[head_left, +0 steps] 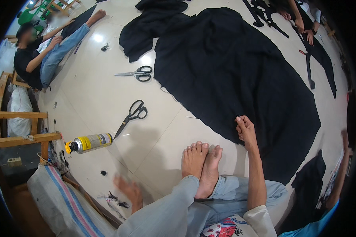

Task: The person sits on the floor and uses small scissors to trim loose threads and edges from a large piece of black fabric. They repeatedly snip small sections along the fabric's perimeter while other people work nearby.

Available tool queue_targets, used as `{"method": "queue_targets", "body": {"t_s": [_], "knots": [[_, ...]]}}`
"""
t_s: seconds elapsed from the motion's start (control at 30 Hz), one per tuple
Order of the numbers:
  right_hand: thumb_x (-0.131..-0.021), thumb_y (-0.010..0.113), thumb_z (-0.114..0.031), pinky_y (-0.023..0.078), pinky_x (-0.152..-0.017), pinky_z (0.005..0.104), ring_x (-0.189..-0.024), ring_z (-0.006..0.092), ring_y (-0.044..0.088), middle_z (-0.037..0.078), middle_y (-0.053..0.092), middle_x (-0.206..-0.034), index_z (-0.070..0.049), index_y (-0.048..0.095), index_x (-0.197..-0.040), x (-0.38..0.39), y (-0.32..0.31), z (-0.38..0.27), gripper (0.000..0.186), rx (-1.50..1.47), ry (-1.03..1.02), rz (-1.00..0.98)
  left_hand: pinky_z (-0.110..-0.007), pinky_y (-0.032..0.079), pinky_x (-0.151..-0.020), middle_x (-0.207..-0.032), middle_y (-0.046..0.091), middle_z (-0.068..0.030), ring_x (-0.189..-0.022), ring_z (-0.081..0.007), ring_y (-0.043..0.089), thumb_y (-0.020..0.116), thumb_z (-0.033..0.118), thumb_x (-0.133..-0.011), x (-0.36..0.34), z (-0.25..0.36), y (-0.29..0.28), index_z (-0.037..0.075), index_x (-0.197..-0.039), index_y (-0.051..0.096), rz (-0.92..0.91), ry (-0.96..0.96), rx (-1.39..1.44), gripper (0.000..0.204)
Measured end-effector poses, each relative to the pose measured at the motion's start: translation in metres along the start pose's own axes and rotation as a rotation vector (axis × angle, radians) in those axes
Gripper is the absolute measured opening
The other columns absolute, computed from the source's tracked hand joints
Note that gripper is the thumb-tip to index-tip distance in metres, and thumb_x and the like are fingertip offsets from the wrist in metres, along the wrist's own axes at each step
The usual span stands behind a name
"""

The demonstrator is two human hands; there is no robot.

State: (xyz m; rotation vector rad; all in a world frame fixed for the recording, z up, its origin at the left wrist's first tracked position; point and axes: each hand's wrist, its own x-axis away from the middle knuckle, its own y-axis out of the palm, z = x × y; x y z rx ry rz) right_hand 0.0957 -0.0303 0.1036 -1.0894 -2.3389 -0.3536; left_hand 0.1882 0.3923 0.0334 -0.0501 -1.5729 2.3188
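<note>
A large black cloth (225,63) lies spread on the tiled floor in front of me. Over its near edge is my right hand (245,128), thumb and forefinger pinched together; a tiny thing at the fingertips is too small to name. My left hand (129,191) hangs low beside my knee, smeared by motion, so its fingers cannot be read. Black-handled fabric scissors (131,116) lie left of the cloth, their blade tip by a yellow and grey spray can (91,143) on its side. A second pair of scissors (138,74) rests farther off, near the cloth's left edge.
Thread scraps (114,197) litter the floor at lower left, by a striped woven sack (67,197) and a wooden frame (23,140). One person (31,57) sits at far left. Other people's arms (300,23) work over black strips at upper right.
</note>
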Motion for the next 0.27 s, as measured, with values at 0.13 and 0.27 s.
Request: {"method": "queue_targets", "body": {"t_s": [0.13, 0.27], "knots": [[-0.104, 0.068, -0.039, 0.022, -0.041, 0.019, -0.046, -0.0006, 0.032, -0.009, 0.047, -0.063, -0.014, 0.059, -0.096, 0.002, -0.002, 0.006, 0.028, -0.016, 0.005, 0.052, -0.055, 0.029, -0.12, -0.162, 0.04, -0.0197, -0.148, -0.0396, 0.036, 0.061, 0.025, -0.103, -0.094, 0.08, -0.04, 0.003, -0.155, 0.043, 0.033, 0.532, 0.212, 0.06], [-0.104, 0.067, -0.04, 0.022, -0.04, 0.0194, -0.045, 0.0004, 0.033, -0.008, 0.048, -0.063, -0.014, 0.061, -0.097, -0.001, 0.005, 0.013, 0.028, -0.04, 0.016, 0.069, -0.055, 0.028, -0.121, -0.159, 0.045, -0.0201, -0.146, -0.0392, 0.041, 0.07, 0.024, -0.097, -0.165, 0.167, -0.028, 0.004, -0.156, 0.046, -0.09, 0.963, 0.164, 0.067]]}}
